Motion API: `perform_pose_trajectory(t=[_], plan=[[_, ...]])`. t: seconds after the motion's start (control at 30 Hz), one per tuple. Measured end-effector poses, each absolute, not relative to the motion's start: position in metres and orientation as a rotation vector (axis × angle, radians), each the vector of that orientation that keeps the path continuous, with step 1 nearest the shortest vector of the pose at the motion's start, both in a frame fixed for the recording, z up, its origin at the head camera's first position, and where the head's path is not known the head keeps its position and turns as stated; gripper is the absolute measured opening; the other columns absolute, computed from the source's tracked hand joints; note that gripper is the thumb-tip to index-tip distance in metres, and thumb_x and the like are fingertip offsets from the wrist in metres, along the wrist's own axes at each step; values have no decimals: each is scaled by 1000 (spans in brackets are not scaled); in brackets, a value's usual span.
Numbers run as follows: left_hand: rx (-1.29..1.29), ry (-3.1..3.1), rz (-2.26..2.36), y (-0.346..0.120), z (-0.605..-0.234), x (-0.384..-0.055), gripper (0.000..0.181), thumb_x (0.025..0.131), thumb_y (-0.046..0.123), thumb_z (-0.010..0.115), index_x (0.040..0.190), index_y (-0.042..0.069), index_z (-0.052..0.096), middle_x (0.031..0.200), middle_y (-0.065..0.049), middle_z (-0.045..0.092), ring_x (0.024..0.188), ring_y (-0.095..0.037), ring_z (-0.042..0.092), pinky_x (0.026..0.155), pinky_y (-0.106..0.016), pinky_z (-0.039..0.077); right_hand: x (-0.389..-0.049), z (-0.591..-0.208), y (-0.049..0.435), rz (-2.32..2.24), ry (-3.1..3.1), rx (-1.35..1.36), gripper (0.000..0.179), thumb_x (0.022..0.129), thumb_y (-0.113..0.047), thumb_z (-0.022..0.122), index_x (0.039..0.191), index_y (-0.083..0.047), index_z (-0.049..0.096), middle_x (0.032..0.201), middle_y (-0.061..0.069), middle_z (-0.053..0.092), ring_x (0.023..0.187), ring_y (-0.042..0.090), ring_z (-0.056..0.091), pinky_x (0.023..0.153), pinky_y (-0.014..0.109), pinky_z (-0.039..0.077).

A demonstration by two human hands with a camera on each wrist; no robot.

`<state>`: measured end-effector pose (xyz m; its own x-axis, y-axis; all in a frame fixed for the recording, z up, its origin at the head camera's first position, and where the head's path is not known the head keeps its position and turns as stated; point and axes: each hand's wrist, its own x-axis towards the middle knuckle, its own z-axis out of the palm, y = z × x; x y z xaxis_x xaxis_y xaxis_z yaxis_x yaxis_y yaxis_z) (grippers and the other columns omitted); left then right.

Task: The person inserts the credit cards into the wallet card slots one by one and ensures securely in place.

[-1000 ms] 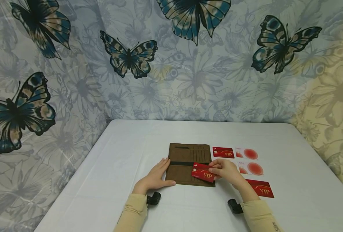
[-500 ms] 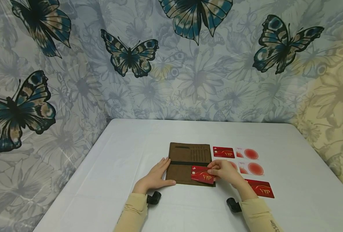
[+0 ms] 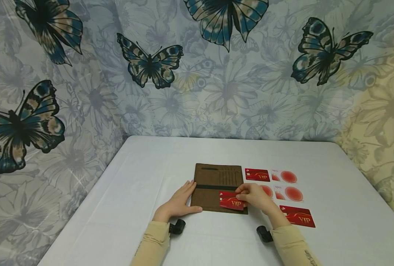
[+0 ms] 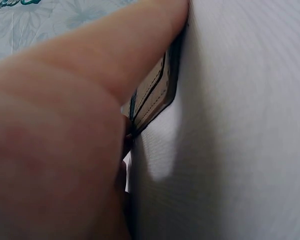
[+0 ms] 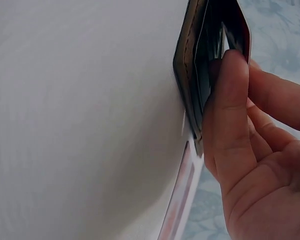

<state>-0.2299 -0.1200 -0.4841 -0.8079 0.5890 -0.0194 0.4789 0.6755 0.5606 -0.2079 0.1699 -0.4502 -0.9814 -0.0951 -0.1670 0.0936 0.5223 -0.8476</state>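
An opened brown wallet (image 3: 207, 177) lies flat on the white table, its several card slots showing on the upper half. My right hand (image 3: 257, 195) pinches the right end of a red VIP card (image 3: 228, 201) over the wallet's lower right part. In the right wrist view, thumb and fingers hold the card at the wallet's edge (image 5: 184, 65), where a slot gapes. My left hand (image 3: 177, 203) spreads its fingers and thumb along the wallet's left side, fingertips right at the edge. The left wrist view shows that hand (image 4: 65, 130) covering much of the wallet (image 4: 152, 97).
Right of the wallet lie a red VIP card (image 3: 257, 174) and white cards with red circles (image 3: 287, 176), one partly behind my right hand. Another red VIP card (image 3: 300, 216) lies nearer, partly behind the right wrist. A butterfly-patterned wall covering (image 3: 183, 111) stands behind the white table (image 3: 157, 155).
My right hand has shifted left, and the red card it pinches has turned from tilted to nearly level with the wallet. The left hand has stayed in place.
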Motion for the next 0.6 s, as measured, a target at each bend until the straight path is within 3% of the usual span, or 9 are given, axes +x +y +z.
perform_pose_trajectory(t=[0.17, 0.5, 0.6], plan=[[871, 2691, 819, -120, -484, -230, 93, 81, 50, 65, 147, 2, 19, 152, -12, 13, 139, -27, 6, 108, -47, 14, -211, -450, 164, -1360, 2625, -19, 12, 84, -2, 66, 94, 2, 62, 75, 6, 56, 67, 17, 53, 58, 30, 53], [867, 2694, 812, -120, -487, -231, 94, 81, 52, 64, 148, 3, 18, 153, -11, 13, 139, -26, 5, 109, -46, 13, -215, -450, 153, -1245, 2674, -91, 11, 85, -3, 65, 93, 1, 58, 72, 5, 53, 59, 17, 50, 53, 28, 49], [864, 2692, 814, -120, -487, -231, 94, 82, 52, 64, 148, 3, 18, 153, -11, 12, 139, -26, 6, 109, -47, 13, -217, -450, 151, -1203, 2711, -113, 10, 85, -4, 65, 92, -1, 58, 74, 4, 52, 64, 17, 49, 56, 27, 46]])
